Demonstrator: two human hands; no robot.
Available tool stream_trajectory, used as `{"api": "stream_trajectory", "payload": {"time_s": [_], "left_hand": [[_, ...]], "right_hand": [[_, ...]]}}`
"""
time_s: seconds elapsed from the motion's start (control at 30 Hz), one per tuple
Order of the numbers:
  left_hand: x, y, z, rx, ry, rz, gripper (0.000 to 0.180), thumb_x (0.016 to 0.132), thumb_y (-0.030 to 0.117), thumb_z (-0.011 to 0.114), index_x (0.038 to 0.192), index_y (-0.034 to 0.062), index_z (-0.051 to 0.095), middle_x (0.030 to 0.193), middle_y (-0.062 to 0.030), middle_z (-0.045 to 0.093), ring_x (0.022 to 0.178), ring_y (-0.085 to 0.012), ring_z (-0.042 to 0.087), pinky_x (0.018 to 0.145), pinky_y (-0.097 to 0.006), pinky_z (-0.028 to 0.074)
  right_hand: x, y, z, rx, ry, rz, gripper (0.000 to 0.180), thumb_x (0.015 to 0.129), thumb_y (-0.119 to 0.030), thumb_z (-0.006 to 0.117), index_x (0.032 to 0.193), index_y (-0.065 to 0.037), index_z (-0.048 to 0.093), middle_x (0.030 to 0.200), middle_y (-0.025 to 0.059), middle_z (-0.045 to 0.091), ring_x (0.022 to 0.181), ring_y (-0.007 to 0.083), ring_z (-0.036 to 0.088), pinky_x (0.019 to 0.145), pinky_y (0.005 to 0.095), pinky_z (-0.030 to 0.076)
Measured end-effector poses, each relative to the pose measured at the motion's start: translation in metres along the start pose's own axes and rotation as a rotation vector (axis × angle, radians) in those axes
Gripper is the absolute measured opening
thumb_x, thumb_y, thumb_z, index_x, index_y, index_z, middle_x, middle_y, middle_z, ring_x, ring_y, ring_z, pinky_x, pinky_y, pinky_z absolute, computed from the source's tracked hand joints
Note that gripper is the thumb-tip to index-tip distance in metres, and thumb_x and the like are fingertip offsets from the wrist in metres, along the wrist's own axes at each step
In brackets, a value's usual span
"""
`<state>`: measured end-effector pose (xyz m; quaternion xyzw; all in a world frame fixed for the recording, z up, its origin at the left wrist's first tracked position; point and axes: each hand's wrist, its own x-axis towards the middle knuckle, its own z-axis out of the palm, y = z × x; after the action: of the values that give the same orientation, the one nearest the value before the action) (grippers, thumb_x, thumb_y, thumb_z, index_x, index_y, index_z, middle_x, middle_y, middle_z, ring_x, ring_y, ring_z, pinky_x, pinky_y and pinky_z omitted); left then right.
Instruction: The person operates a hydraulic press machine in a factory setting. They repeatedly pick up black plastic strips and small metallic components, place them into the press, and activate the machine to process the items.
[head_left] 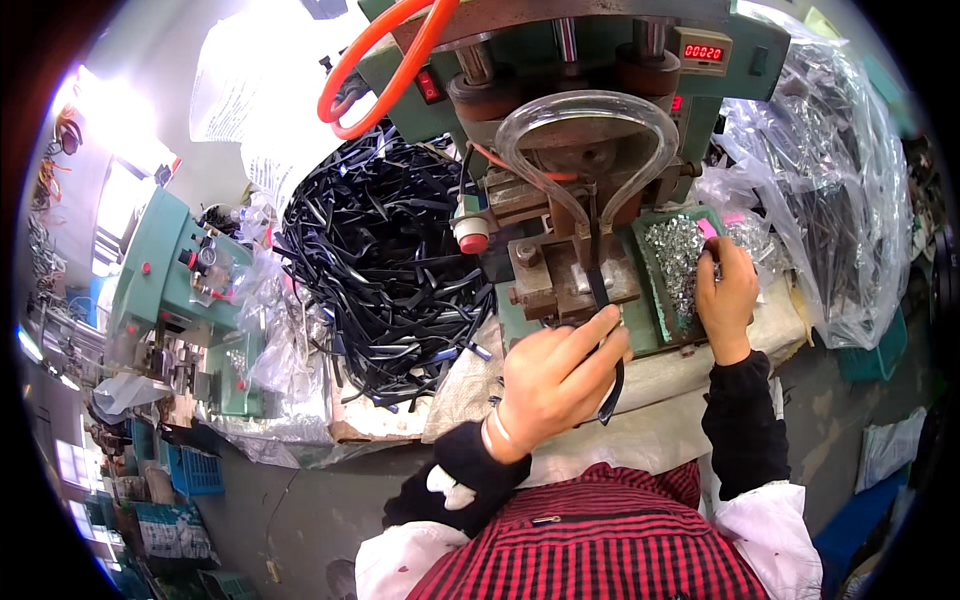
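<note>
My left hand (pixel 560 385) pinches a slim black eyeglass temple (pixel 598 285). Its far end lies on the metal fixture of the bench press (pixel 555 280), and its curved end hangs below my fingers. To the right, my right hand (pixel 728 295) is at a green tray (pixel 655 300) heaped with small shiny metal parts (pixel 675 255). The thumb and fingers there are bent together over the parts; whatever is between them is hidden. Something pink (pixel 708 228) shows at the fingertips. A clear hose (pixel 590 103) loops down in front of the press head.
Left of the press lies a large heap of black temples (pixel 385 265). A red button (pixel 471 236) sits beside the fixture, and an orange hose (pixel 345 75) hangs above. Plastic bags (pixel 820 170) bulge at the right. Another green machine (pixel 165 270) stands farther left.
</note>
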<state>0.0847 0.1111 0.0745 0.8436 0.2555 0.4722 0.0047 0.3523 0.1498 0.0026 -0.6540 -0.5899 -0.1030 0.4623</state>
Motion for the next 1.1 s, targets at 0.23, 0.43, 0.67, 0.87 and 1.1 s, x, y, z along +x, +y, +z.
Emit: {"api": "stream_trajectory", "payload": {"time_s": [0.23,0.43,0.67,0.87,1.1], "left_hand": [[-0.021,-0.026,-0.082,0.528,0.387,-0.246,0.017,0.084,-0.003,0.075,0.102,-0.0009,0.075,0.1,-0.015,0.075,0.087,-0.0285,0.069,0.08,-0.034,0.05],[-0.032,-0.135,-0.062,0.965,-0.136,-0.296,0.025,0.077,0.009,0.079,0.101,0.0103,0.075,0.13,-0.0082,0.063,0.11,-0.0328,0.056,0.097,-0.045,0.042],[-0.054,-0.163,-0.054,0.339,0.356,-0.361,0.023,0.096,0.007,0.068,0.119,0.0044,0.071,0.118,-0.0101,0.073,0.093,-0.0217,0.068,0.081,-0.031,0.049],[-0.068,-0.107,-0.084,-0.472,0.444,-0.874,0.042,0.108,0.015,0.052,0.149,0.0052,0.051,0.111,-0.0146,0.076,0.083,-0.0113,0.068,0.071,-0.022,0.05],[-0.051,-0.098,-0.037,-0.44,0.302,-0.892,0.03,0.107,0.019,0.059,0.129,-0.0016,0.065,0.104,-0.0103,0.075,0.093,-0.0124,0.07,0.073,-0.02,0.05]], "right_hand": [[-0.014,-0.008,-0.004,0.244,0.069,0.193,0.009,0.093,-0.01,0.069,0.097,-0.003,0.07,0.083,0.012,0.071,0.077,0.0256,0.069,0.074,0.0373,0.052],[0.002,-0.034,-0.004,0.369,0.019,0.157,0.012,0.088,-0.004,0.072,0.099,-0.001,0.069,0.091,0.0114,0.071,0.083,0.0269,0.068,0.077,0.0369,0.053],[-0.038,0.005,-0.04,0.112,0.142,0.014,0.017,0.083,0.004,0.073,0.099,-0.003,0.073,0.095,0.01,0.073,0.093,0.0276,0.068,0.085,0.0363,0.052],[-0.055,-0.005,-0.064,0.317,0.044,0.233,0.016,0.084,0.004,0.073,0.098,-0.002,0.075,0.092,0.0104,0.073,0.088,0.0262,0.068,0.081,0.0347,0.051],[0.019,-0.104,-0.018,0.735,-0.155,0.019,0.026,0.084,0.001,0.074,0.11,-0.001,0.072,0.099,0.01,0.072,0.091,0.0205,0.068,0.084,0.031,0.052]]}}
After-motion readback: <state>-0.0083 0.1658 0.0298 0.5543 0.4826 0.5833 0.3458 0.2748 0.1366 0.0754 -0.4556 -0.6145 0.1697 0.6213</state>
